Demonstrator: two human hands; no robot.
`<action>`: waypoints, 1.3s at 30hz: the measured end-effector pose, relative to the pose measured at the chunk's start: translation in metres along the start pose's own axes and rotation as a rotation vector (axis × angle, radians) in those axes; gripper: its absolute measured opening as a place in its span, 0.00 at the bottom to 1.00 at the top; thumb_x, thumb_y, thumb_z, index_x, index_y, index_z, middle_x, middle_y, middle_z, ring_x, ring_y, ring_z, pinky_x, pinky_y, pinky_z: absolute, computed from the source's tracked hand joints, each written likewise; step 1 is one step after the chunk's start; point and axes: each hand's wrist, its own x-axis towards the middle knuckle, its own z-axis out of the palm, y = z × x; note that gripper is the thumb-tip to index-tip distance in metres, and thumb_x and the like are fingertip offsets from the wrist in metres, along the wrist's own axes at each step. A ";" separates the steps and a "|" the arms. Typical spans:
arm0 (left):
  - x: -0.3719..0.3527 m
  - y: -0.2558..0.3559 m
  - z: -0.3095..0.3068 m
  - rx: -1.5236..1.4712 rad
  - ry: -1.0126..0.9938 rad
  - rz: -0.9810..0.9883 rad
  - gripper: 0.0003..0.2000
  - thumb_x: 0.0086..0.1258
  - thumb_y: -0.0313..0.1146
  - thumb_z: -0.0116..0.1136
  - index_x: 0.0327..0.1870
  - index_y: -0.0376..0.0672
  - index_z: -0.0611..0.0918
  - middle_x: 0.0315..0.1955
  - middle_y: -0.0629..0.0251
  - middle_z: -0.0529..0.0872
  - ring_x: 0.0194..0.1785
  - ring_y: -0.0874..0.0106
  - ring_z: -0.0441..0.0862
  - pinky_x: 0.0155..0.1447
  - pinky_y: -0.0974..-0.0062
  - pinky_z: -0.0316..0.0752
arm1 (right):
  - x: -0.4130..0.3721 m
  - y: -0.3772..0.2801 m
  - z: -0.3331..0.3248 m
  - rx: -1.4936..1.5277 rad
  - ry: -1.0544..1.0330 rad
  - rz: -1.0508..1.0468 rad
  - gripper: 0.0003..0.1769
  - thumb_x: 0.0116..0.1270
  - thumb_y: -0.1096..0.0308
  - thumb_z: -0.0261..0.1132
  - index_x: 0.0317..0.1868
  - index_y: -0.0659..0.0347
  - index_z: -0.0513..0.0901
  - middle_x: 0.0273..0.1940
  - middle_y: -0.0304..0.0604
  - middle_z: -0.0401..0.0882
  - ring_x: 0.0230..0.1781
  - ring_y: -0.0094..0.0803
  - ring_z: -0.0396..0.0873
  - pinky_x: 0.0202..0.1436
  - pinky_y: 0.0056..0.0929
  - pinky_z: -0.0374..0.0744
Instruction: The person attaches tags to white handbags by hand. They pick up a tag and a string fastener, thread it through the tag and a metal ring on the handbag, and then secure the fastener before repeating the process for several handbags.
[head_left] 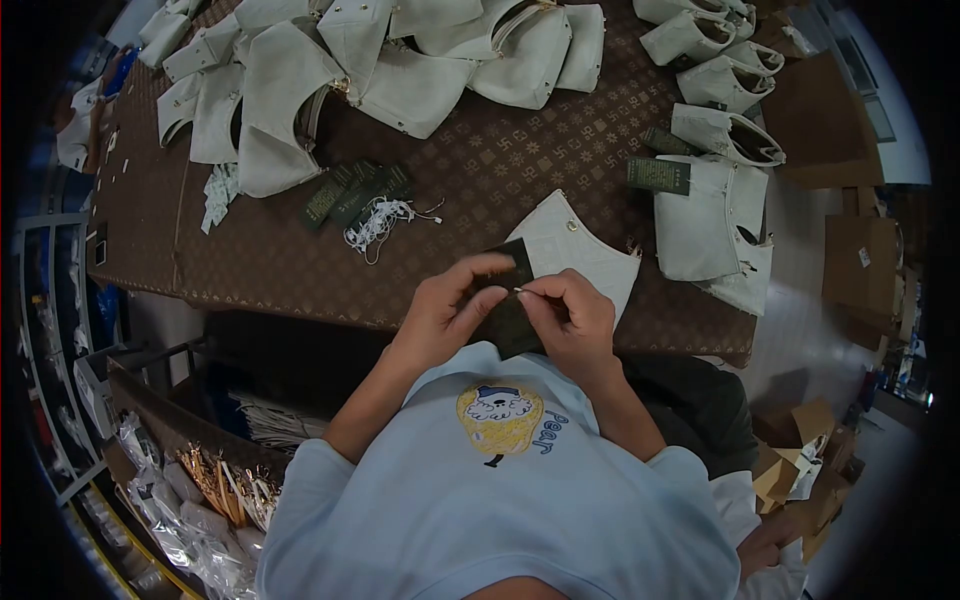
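Both hands meet over the table's near edge, in front of my chest. My left hand [450,305] is closed, with a dark green tag [515,330] at its fingers; the forefinger is slightly blurred. Thumb and forefinger of my right hand [570,315] pinch a tiny pale piece, perhaps a string end, near the tag's middle. Just beyond my right hand lies a white bag [575,250] with a metal snap, partly hidden by that hand. Farther left on the table, a tangle of white strings [378,225] lies beside several dark green tags [350,192].
Many white bags [280,110] cover the back of the patterned brown table [520,150]. More bags [700,215] line its right side, one with a green tag [658,175]. Cardboard boxes [862,265] stand at right. Another person's hand [770,540] shows at lower right.
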 end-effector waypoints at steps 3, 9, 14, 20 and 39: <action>-0.005 0.013 -0.002 -0.049 0.059 -0.254 0.19 0.65 0.26 0.55 0.57 0.42 0.70 0.22 0.63 0.78 0.24 0.79 0.74 0.29 0.80 0.68 | 0.004 -0.004 0.001 0.065 0.018 0.090 0.04 0.57 0.79 0.64 0.32 0.66 0.78 0.28 0.38 0.76 0.24 0.16 0.71 0.25 0.14 0.69; -0.012 0.013 0.000 0.071 0.003 -0.290 0.16 0.65 0.26 0.56 0.53 0.39 0.72 0.20 0.62 0.80 0.22 0.79 0.75 0.27 0.80 0.68 | 0.008 -0.001 0.012 0.040 0.029 0.079 0.03 0.58 0.79 0.64 0.32 0.66 0.77 0.28 0.38 0.76 0.24 0.15 0.71 0.25 0.14 0.70; -0.014 0.011 0.001 0.166 0.023 -0.200 0.11 0.63 0.27 0.57 0.46 0.39 0.77 0.22 0.58 0.81 0.20 0.72 0.77 0.26 0.77 0.69 | 0.010 -0.003 0.017 -0.019 0.044 0.049 0.04 0.58 0.79 0.64 0.32 0.66 0.77 0.27 0.38 0.77 0.24 0.15 0.72 0.25 0.14 0.71; -0.012 0.012 0.000 0.373 0.041 -0.055 0.12 0.60 0.27 0.59 0.46 0.43 0.79 0.23 0.56 0.81 0.23 0.59 0.79 0.26 0.70 0.72 | 0.010 0.000 0.024 -0.071 0.080 0.034 0.03 0.59 0.77 0.64 0.32 0.65 0.77 0.26 0.37 0.77 0.24 0.15 0.72 0.26 0.14 0.71; 0.035 -0.019 0.041 -0.150 -0.385 0.007 0.06 0.64 0.21 0.53 0.40 0.37 0.80 0.30 0.66 0.79 0.34 0.79 0.77 0.38 0.83 0.71 | -0.032 0.040 -0.034 0.933 -0.041 0.907 0.08 0.62 0.67 0.65 0.36 0.61 0.77 0.23 0.31 0.72 0.19 0.15 0.65 0.21 0.14 0.61</action>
